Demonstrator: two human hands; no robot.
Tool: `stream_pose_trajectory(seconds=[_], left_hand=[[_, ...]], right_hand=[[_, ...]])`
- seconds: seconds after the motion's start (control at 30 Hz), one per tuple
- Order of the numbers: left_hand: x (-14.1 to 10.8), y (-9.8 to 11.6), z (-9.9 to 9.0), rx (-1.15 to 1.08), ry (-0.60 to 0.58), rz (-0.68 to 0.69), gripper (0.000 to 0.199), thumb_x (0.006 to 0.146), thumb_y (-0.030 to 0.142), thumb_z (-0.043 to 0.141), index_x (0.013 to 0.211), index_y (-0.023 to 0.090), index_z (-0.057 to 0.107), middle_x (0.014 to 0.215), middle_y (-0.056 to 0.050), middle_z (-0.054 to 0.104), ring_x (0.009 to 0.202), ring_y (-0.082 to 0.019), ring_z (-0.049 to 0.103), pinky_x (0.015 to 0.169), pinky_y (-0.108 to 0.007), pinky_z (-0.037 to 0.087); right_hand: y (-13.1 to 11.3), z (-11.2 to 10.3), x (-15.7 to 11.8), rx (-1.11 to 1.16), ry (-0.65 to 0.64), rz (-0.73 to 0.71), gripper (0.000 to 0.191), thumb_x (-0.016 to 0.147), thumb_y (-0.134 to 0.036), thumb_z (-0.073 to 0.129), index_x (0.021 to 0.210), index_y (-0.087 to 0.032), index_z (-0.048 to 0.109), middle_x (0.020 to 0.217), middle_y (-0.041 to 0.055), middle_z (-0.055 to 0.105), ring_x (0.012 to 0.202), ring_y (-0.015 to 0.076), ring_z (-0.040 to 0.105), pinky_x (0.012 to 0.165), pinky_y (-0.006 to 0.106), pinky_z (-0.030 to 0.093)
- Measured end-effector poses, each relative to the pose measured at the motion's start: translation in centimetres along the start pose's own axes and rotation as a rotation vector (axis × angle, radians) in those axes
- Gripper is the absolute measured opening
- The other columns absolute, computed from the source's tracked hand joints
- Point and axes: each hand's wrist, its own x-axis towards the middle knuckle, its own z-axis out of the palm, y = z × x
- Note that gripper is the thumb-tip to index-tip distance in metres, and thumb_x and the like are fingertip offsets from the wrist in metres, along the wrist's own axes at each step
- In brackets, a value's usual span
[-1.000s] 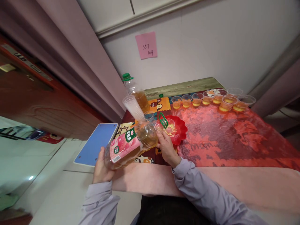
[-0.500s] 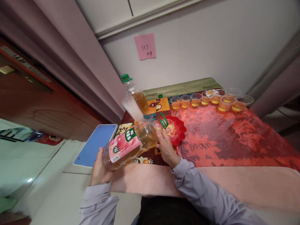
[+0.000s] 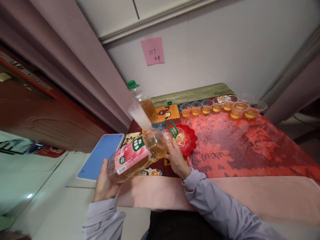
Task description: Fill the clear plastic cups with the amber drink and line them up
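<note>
A large clear juice bottle (image 3: pixel 135 151) with a pink label lies tilted between my hands, its neck pointing right. My left hand (image 3: pixel 105 181) supports its base. My right hand (image 3: pixel 175 156) grips it near the neck, by the green carry handle (image 3: pixel 173 129). The bottle's mouth is over a red scalloped dish (image 3: pixel 191 138), in which a clear plastic cup (image 3: pixel 180 135) stands. Amber liquid fills the bottle's lower side and reaches toward the neck. Whether liquid is flowing out is hard to make out.
Several plastic cups of amber drink (image 3: pixel 207 107) line the table's back right. Behind the bottle are a leaning cup stack (image 3: pixel 139 116) and a second bottle (image 3: pixel 147 106) with a green cap. A loose green cap (image 3: pixel 169 103) lies near the back. A blue board (image 3: pixel 100 155) is at left.
The bottle looks slightly more tilted, with more liquid toward its neck. My hands keep the same hold. The whole view has shifted slightly.
</note>
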Motion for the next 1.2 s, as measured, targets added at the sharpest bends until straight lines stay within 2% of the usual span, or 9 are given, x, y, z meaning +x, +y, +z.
stream_pose_trajectory(seconds=[0.17,0.43,0.63,0.83,0.97,1.2], left_hand=[[-0.8,0.1,0.7,0.011,0.013,-0.001,0.054,0.111,0.043,0.044,0.155,0.018,0.064,0.113,-0.016,0.085,0.102,-0.038,0.083,0.081,-0.052,0.069],[-1.9,0.5,1.8,0.062,0.045,0.024,0.055,0.113,0.039,0.039,0.157,0.013,0.061,0.103,-0.016,0.086,0.093,-0.035,0.084,0.079,-0.047,0.07],[-1.9,0.6,1.5,0.084,0.022,0.03,0.058,0.114,0.04,0.037,0.16,0.012,0.058,0.107,-0.018,0.086,0.096,-0.037,0.084,0.083,-0.05,0.07],[-1.4,0.5,0.9,0.026,-0.013,0.035,0.059,0.113,0.04,0.039,0.162,0.012,0.056,0.111,-0.02,0.085,0.097,-0.037,0.084,0.085,-0.051,0.069],[-1.1,0.4,0.7,0.007,-0.013,0.023,0.059,0.113,0.041,0.043,0.162,0.012,0.055,0.111,-0.02,0.085,0.096,-0.038,0.084,0.084,-0.052,0.069],[-1.0,0.5,0.7,0.048,-0.011,0.051,0.056,0.114,0.039,0.039,0.16,0.013,0.058,0.107,-0.018,0.086,0.096,-0.036,0.084,0.088,-0.05,0.069]], right_hand=[[0.2,-0.2,0.1,0.003,-0.012,0.014,0.068,0.088,-0.072,0.078,0.141,-0.031,0.068,0.133,0.0063,0.08,0.12,0.0297,0.078,0.091,0.045,0.07],[0.0,-0.1,0.1,0.008,-0.021,0.02,0.07,0.086,-0.074,0.079,0.139,-0.029,0.068,0.135,0.0073,0.08,0.118,0.0302,0.079,0.088,0.044,0.071],[-0.4,0.1,-0.1,0.013,-0.021,0.019,0.075,0.086,-0.074,0.079,0.145,-0.03,0.064,0.135,0.0076,0.079,0.117,0.031,0.079,0.084,0.043,0.072],[-0.5,0.2,-0.2,0.028,-0.025,0.019,0.064,0.084,-0.071,0.081,0.133,-0.031,0.071,0.131,0.0066,0.081,0.118,0.0313,0.079,0.085,0.044,0.072],[-0.7,0.2,-0.2,0.025,-0.031,0.017,0.066,0.083,-0.072,0.082,0.133,-0.031,0.072,0.131,0.0071,0.081,0.118,0.0318,0.079,0.085,0.045,0.072],[-0.5,0.1,-0.1,0.029,-0.025,0.018,0.064,0.085,-0.071,0.08,0.133,-0.03,0.071,0.131,0.0074,0.081,0.115,0.0305,0.08,0.085,0.045,0.072]])
